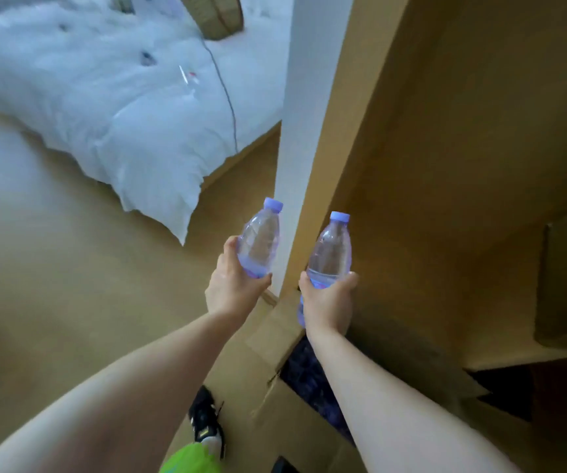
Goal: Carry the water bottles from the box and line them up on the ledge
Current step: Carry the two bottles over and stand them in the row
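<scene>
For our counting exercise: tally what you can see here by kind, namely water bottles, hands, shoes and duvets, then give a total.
Water bottles: 2, left bottle, right bottle
Hands: 2, left hand, right hand
Shoes: 1, black shoe
Duvets: 1, white duvet
Total: 6

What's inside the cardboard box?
The box shows something dark purple in its opening. The right arm and flaps cover the rest, so I cannot tell what it is.
</scene>
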Available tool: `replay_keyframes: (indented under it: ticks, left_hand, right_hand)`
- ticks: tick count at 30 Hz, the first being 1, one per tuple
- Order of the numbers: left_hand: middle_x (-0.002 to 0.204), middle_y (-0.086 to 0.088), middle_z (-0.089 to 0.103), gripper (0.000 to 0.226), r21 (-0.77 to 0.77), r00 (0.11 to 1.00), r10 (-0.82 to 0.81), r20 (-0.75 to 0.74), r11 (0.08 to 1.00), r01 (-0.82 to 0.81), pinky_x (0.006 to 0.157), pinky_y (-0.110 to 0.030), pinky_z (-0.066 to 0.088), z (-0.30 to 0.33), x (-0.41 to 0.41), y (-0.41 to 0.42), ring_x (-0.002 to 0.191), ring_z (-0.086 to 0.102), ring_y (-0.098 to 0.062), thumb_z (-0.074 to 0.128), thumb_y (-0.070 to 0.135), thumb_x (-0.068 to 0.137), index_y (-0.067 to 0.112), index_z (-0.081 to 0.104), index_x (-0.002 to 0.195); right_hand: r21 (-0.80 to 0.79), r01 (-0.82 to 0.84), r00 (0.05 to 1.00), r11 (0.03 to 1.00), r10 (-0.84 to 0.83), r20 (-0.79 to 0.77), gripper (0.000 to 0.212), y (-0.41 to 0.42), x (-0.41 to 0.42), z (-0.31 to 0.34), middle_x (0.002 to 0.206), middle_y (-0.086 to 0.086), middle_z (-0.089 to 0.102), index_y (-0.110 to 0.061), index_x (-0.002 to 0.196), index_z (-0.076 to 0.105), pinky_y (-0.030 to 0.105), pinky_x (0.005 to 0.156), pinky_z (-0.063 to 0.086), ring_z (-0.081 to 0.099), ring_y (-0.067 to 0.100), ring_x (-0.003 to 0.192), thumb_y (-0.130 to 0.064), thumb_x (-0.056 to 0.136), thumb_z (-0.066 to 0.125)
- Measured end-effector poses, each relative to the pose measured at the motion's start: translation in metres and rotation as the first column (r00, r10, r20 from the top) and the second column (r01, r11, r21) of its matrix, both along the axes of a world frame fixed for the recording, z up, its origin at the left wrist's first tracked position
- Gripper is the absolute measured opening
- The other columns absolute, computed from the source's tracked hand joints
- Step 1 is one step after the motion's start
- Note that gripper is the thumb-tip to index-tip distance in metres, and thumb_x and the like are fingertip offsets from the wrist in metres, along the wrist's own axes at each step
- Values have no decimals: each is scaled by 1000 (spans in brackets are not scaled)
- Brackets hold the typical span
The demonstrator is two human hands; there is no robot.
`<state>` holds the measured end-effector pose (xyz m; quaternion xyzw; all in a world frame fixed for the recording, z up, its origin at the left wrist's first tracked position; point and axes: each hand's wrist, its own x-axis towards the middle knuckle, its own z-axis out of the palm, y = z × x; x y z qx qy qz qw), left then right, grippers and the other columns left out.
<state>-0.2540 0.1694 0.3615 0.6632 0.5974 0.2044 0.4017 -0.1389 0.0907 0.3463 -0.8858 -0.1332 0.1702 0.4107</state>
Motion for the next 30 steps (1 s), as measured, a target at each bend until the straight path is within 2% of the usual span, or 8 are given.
replay_keyframes:
  ticks: [4, 6, 9, 13, 21, 24, 27, 30]
  left_hand:
    - [126, 12, 53, 79, 60, 980, 199, -5, 978, -199, 75, -32, 40, 45, -73, 26, 104, 60, -22, 70, 43, 68, 41, 23, 132]
    - [127, 9, 53, 80, 94, 964, 267, -18, 960, -264, 76, -33, 41, 61, -113, 40, 105, 60, -24, 71, 43, 69, 38, 24, 134]
    - [128, 9, 53, 79, 140, 946, 321, -42, 940, -312, 79, -36, 46, 80, -177, 60, 105, 61, -25, 72, 42, 71, 37, 26, 135]
    - [126, 6, 54, 77, 187, 909, 413, -50, 898, -398, 79, -36, 46, 100, -264, 91, 105, 60, -25, 72, 41, 71, 38, 27, 133]
    - [131, 1, 53, 82, 265, 752, 659, 23, 721, -640, 81, -36, 44, 150, -423, 164, 109, 59, -30, 74, 39, 73, 29, 27, 140]
    - [127, 1, 55, 80, 284, 681, 727, 87, 637, -717, 78, -34, 43, 167, -470, 189, 105, 60, -28, 74, 42, 73, 28, 29, 137]
    - [125, 3, 55, 80, 289, 627, 772, 108, 579, -763, 76, -34, 44, 179, -507, 214, 102, 59, -25, 72, 43, 73, 29, 27, 137]
    - [124, 0, 54, 81, 277, 578, 808, 115, 533, -800, 81, -38, 48, 185, -536, 245, 102, 59, -27, 72, 43, 74, 28, 27, 139]
  right_hand:
    - [100, -189, 981, 977, 183, 63, 55, 37, -54, 45, 109, 7, 61, -15, 103, 37, 30, 71, 43, 62, 30, 98, -43, 76, 75]
    - [119, -276, 960, 954, 268, 76, 53, 59, -85, 65, 103, 6, 61, -17, 98, 36, 34, 70, 52, 64, 30, 91, -45, 74, 74]
    - [108, -386, 920, 916, 373, 119, 52, 98, -138, 91, 97, 1, 58, -17, 98, 37, 37, 68, 55, 65, 30, 86, -47, 75, 73]
    - [97, -512, 853, 854, 491, 176, 56, 160, -220, 119, 105, 5, 58, -14, 106, 39, 31, 67, 44, 63, 31, 93, -49, 78, 72]
    - [216, -716, 698, 664, 696, 170, 49, 271, -381, 170, 99, -1, 52, -18, 99, 36, 32, 67, 42, 59, 25, 92, -46, 79, 70]
    - [213, -769, 637, 603, 749, 181, 53, 306, -427, 180, 104, 2, 55, -12, 105, 39, 35, 74, 47, 60, 27, 95, -46, 80, 70]
    - [211, -812, 582, 545, 784, 217, 64, 342, -465, 188, 114, 8, 56, -5, 119, 40, 31, 74, 42, 59, 28, 103, -45, 80, 72]
    - [243, -843, 530, 480, 818, 223, 64, 383, -496, 192, 111, 9, 58, -6, 118, 39, 33, 72, 43, 58, 27, 99, -44, 79, 72]
